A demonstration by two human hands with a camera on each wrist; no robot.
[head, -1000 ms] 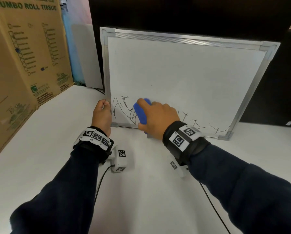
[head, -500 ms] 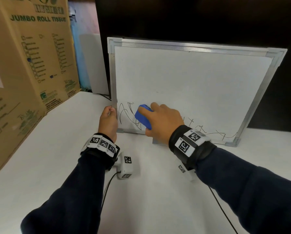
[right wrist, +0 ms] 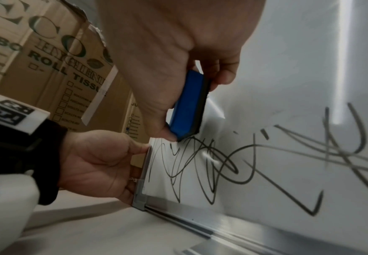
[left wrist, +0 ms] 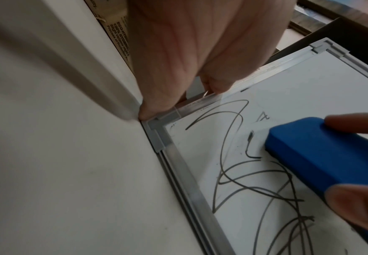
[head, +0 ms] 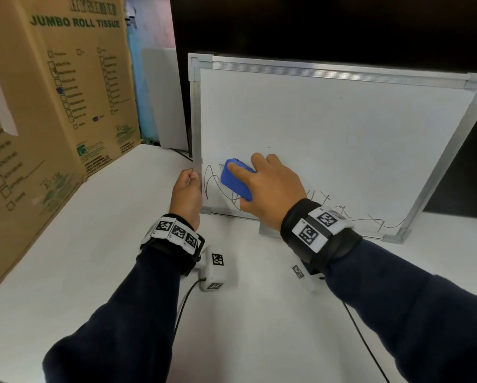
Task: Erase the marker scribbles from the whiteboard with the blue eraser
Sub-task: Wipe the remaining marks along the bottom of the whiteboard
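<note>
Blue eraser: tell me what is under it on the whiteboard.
The blue eraser lies on the whiteboard, over black marker scribbles that show around its edges. The right hand grips it. Any ink beneath is hidden.

Whiteboard [head: 328, 128] upright at back of table [head: 66, 272]. Cardboard box [head: 52, 120] to its left. Eraser [head: 236, 179] against board's lower-left area, over scribbles [head: 212, 181].
</note>
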